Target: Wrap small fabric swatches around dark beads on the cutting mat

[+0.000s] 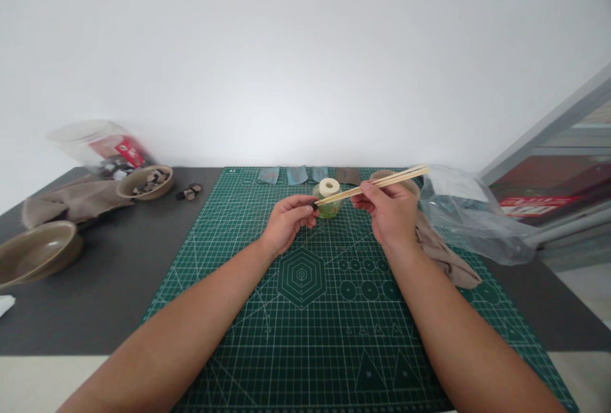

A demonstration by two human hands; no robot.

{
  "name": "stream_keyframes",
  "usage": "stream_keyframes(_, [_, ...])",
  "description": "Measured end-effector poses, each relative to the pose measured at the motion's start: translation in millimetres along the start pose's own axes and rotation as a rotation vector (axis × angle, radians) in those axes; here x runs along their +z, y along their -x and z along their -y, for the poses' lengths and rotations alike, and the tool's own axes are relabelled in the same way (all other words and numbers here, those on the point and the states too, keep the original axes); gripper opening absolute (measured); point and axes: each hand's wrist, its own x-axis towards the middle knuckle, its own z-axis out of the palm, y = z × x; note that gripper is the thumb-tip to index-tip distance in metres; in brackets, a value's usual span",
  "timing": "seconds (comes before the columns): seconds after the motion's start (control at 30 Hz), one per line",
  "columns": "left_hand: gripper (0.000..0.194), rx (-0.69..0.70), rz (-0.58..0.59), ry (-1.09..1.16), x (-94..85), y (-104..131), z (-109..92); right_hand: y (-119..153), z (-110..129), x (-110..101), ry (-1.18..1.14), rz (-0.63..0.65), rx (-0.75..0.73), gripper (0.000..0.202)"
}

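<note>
My right hand (389, 206) is closed around a pair of pale wooden chopsticks (401, 175), which slant down toward the left. At their tips, my left hand (289, 222) pinches a small dark piece (314, 206) between thumb and fingers. The tips appear to touch that piece. Just behind the chopsticks stands a clear jar (329, 212) with green contents. A cream-coloured ring-shaped roll (329, 186) sits at its top. Both hands are held above the green cutting mat (248, 336).
Small blue-grey cloth pieces (296, 175) and a brown one (348, 175) lie along the mat's back edge. Left are a bowl of dark chips (123, 188), loose chips (189, 192), a larger bowl (67, 254) and brown cloth (81, 202). Right lie a clear plastic bag (477, 228) and another cloth (442, 254).
</note>
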Motion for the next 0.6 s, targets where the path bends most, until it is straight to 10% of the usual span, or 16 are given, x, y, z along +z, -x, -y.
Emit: stream_keyframes(0.6, [0.024, 0.015, 0.006, -0.021, 0.3, -0.3, 0.6, 1.4, -5.1, -0.3, 0.087, 0.032, -0.046, 0.013])
